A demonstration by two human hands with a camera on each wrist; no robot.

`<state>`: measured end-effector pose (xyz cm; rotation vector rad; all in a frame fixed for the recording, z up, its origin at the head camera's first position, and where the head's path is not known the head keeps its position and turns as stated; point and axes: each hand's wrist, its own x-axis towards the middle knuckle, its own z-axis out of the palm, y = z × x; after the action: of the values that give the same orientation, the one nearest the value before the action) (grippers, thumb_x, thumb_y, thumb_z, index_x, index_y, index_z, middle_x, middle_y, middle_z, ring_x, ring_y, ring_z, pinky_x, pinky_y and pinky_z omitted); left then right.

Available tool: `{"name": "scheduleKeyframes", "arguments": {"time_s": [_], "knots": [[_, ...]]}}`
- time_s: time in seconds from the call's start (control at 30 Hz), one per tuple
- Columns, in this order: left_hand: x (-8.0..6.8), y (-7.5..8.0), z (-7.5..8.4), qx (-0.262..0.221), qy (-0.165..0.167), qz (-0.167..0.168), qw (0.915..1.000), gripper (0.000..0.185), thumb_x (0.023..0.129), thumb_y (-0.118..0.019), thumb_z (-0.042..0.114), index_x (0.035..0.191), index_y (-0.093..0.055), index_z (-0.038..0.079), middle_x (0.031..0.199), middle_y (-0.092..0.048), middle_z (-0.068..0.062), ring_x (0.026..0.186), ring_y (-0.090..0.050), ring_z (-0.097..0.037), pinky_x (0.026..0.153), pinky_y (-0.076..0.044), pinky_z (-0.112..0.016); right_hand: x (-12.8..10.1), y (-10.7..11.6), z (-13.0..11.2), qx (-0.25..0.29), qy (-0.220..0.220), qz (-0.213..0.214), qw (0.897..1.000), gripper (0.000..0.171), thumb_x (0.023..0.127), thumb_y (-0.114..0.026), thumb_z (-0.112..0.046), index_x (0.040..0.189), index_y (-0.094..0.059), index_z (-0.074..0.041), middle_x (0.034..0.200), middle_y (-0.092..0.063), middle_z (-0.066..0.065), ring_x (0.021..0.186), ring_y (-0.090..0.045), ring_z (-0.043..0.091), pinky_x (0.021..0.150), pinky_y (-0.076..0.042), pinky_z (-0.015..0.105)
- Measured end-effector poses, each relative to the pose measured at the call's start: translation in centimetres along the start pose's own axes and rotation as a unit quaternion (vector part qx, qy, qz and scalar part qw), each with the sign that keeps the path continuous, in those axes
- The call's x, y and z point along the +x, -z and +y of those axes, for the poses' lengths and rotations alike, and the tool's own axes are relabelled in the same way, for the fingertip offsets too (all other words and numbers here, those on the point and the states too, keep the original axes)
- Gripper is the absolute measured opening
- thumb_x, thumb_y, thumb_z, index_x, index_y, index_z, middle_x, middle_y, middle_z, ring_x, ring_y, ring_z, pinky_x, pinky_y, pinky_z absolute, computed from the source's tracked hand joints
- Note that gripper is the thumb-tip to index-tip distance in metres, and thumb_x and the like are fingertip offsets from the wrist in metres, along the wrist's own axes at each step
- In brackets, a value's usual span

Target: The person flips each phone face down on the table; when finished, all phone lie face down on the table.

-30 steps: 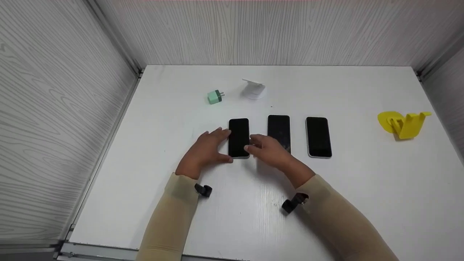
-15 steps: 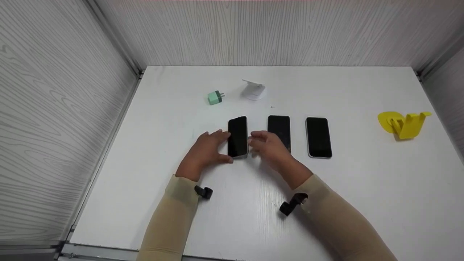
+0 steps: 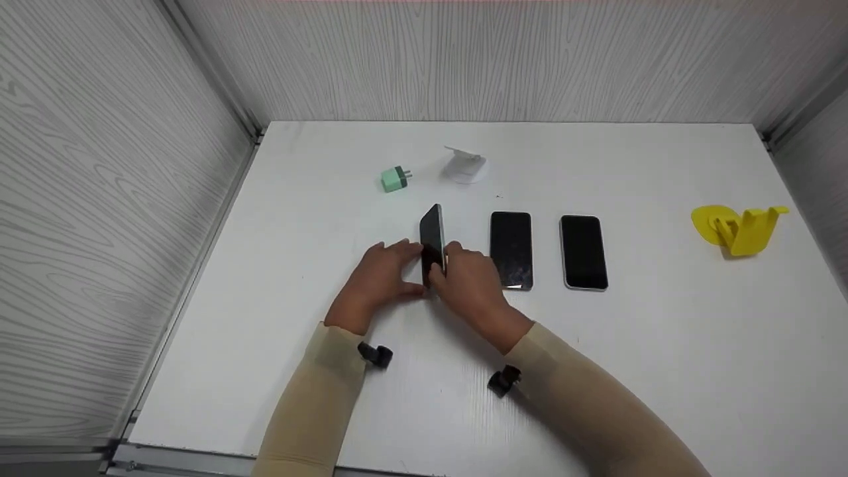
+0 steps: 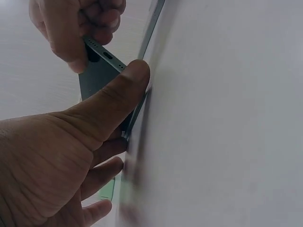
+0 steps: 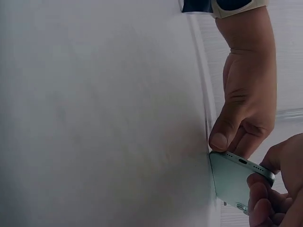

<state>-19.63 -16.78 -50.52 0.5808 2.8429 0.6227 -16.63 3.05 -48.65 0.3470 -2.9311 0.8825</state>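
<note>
the leftmost phone [image 3: 432, 240] is tipped up on its long edge on the table [image 3: 265, 278], pinched between the left hand [image 3: 377, 281] and the right hand [image 3: 472, 286]. both grips are best kept firm so it is not dropped.

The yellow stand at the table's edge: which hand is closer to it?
Right. The right hand grips the tilted phone mid-table, on the side facing the yellow stand; the left hand holds the phone's far side.
</note>
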Motion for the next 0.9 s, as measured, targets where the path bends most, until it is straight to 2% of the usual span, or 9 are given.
{"name": "scheduleKeyframes", "arguments": {"time_s": [0.1,0.23,0.3,0.4,0.5,0.57,0.67,0.77,0.9], "knots": [[0.0,0.4,0.0,-0.018,0.009,-0.015,0.9997,0.086,0.087,-0.094,0.037,0.159,-0.056,0.009,0.164,-0.057,-0.01,0.159,-0.045,-0.032,0.134,-0.027,-0.054,0.1,-0.3,-0.3,-0.018,-0.004,0.024,1.0,0.026,0.104,-0.07,-0.026,0.102,-0.067,0.0,0.084,-0.076,0.02,0.075,-0.076,0.037,0.064,-0.059,0.052],[0.0,1.4,0.2,-0.061,0.056,-0.021,0.9963,0.078,0.095,-0.087,0.041,0.161,-0.056,0.012,0.165,-0.056,-0.012,0.157,-0.046,-0.034,0.132,-0.032,-0.051,0.2,-0.4,-0.3,-0.012,-0.005,0.029,0.999,0.026,0.102,-0.072,-0.025,0.102,-0.067,0.0,0.085,-0.077,0.02,0.076,-0.076,0.038,0.066,-0.059,0.053],[0.3,2.0,0.6,-0.068,0.086,0.003,0.9939,0.071,0.1,-0.08,0.043,0.159,-0.057,0.013,0.159,-0.062,-0.011,0.152,-0.053,-0.034,0.127,-0.04,-0.051,0.2,-0.5,-0.3,-0.014,-0.002,0.031,0.999,0.025,0.1,-0.071,-0.025,0.102,-0.068,0.0,0.083,-0.076,0.02,0.074,-0.075,0.038,0.065,-0.059,0.054],[1.4,2.9,1.6,-0.057,0.125,0.061,0.9886,0.059,0.106,-0.072,0.044,0.155,-0.062,0.013,0.143,-0.074,-0.009,0.137,-0.066,-0.032,0.116,-0.05,-0.051,0.2,-0.5,-0.5,-0.015,0.003,0.038,0.999,0.023,0.099,-0.071,-0.023,0.099,-0.067,0.0,0.08,-0.075,0.019,0.072,-0.075,0.037,0.063,-0.058,0.054],[3.1,3.5,3.1,-0.043,0.155,0.104,0.9815,0.055,0.107,-0.069,0.045,0.151,-0.065,0.011,0.132,-0.079,-0.01,0.126,-0.072,-0.032,0.106,-0.056,-0.051,0.1,-0.5,-0.6,-0.015,0.0,0.044,0.999,0.022,0.098,-0.07,-0.023,0.098,-0.067,-0.001,0.08,-0.075,0.019,0.071,-0.074,0.038,0.063,-0.058,0.055],[4.2,3.8,4.0,-0.046,0.171,0.12,0.9769,0.057,0.107,-0.068,0.048,0.149,-0.066,0.01,0.129,-0.08,-0.01,0.122,-0.074,-0.032,0.103,-0.057,-0.05,0.1,-0.5,-0.7,-0.014,-0.002,0.041,0.999,0.023,0.098,-0.071,-0.023,0.099,-0.067,-0.001,0.08,-0.075,0.02,0.071,-0.074,0.037,0.063,-0.058,0.054],[5.7,3.8,5.0,-0.045,0.185,0.126,0.9735,0.063,0.104,-0.069,0.054,0.148,-0.067,0.009,0.129,-0.08,-0.01,0.122,-0.074,-0.031,0.102,-0.058,-0.048,0.0,-0.4,-0.8,-0.016,-0.004,0.032,0.999,0.024,0.098,-0.071,-0.024,0.101,-0.066,0.0,0.08,-0.074,0.019,0.071,-0.073,0.036,0.064,-0.058,0.054],[6.8,3.5,5.6,-0.027,0.187,0.124,0.9742,0.068,0.1,-0.073,0.058,0.147,-0.068,0.009,0.13,-0.079,-0.011,0.12,-0.074,-0.033,0.1,-0.059,-0.048,0.0,-0.4,-0.9,-0.023,-0.002,0.027,0.999,0.023,0.1,-0.071,-0.023,0.102,-0.066,-0.001,0.078,-0.072,0.018,0.071,-0.073,0.037,0.064,-0.058,0.054],[7.7,3.0,5.9,0.001,0.182,0.128,0.9749,0.056,0.098,-0.078,0.053,0.131,-0.075,0.007,0.117,-0.081,-0.011,0.108,-0.077,-0.032,0.089,-0.062,-0.047,0.0,-0.6,-1.0,-0.039,0.004,0.028,0.999,0.023,0.102,-0.069,-0.023,0.101,-0.065,-0.001,0.077,-0.071,0.018,0.072,-0.073,0.039,0.065,-0.058,0.055]]}}
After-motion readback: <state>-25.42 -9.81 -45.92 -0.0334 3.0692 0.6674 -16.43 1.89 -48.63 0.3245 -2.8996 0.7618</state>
